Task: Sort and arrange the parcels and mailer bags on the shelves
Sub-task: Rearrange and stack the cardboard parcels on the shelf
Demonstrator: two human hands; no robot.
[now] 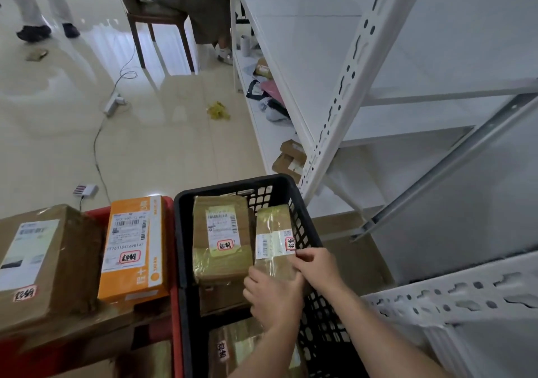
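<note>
1. Lifting of a small taped parcel (273, 241) from the black crate (186, 232) is judged to be the step in hand; the parcel stands tilted against the crate's right wall, beside a larger taped parcel (222, 238) that lies flat in the same crate.
2. The left hand (273, 296) is pressed against the near lower end of the small parcel, its fingers curled on the carton's edge.
3. The right hand (314, 267) is closed on the parcel's right edge, the fingertips pinching just below the white label.
4. More cartons are seen lower in the black crate, one of them a labelled box (233, 348) at the near end.
5. A red crate (174, 290) touches the black one on the left; an orange box (134, 249) and a brown carton (49, 261) rest in or on it.
6. The white shelving (343, 92) to the right is shown largely bare on its upper levels. On the lowest level two small cartons (291, 156) and, farther off, a loose heap of mailer bags (270, 98) are already placed.
7. Progress is judged early: most parcels are yet to be taken from the crates, and most shelf space is unfilled.
8. A seated person on a chair (157, 19) and a cable (99, 150) across the floor are visible behind.
</note>
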